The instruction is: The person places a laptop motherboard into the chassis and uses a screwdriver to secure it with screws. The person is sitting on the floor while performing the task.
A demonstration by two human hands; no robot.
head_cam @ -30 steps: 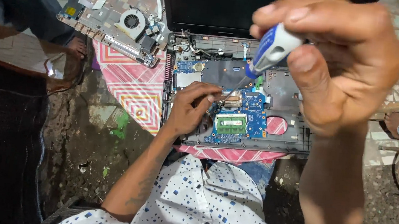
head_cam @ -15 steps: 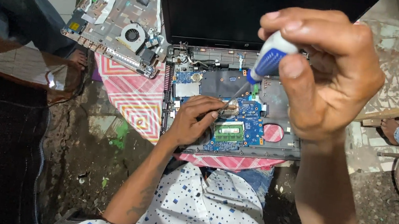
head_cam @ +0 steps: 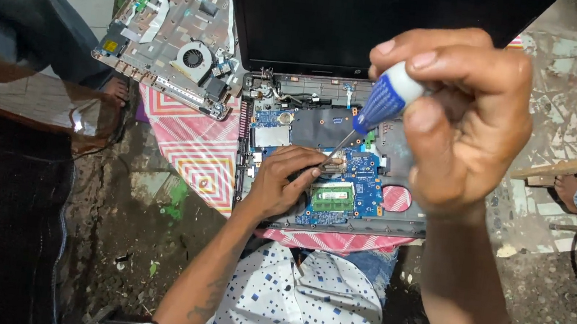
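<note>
right hand [head_cam: 463, 124]: clamped on ribbed blue screwdriver [head_cam: 380, 107] (frame centre) | left hand [head_cam: 284, 183]: fingers together, pressing blue circuit board [head_cam: 366, 182]

This is an informal repair spot at ground level, outdoors or in a yard, not a fitted workshop. An opened laptop [head_cam: 335, 167] with its blue circuit board bare lies on a pink patterned cloth [head_cam: 191, 154]. A removed cover panel with a fan [head_cam: 173, 33] rests beside it. Around them are bare dirt ground [head_cam: 128, 238] and cracked paving [head_cam: 570, 107], with other people's bare feet [head_cam: 564, 188] nearby.
</note>
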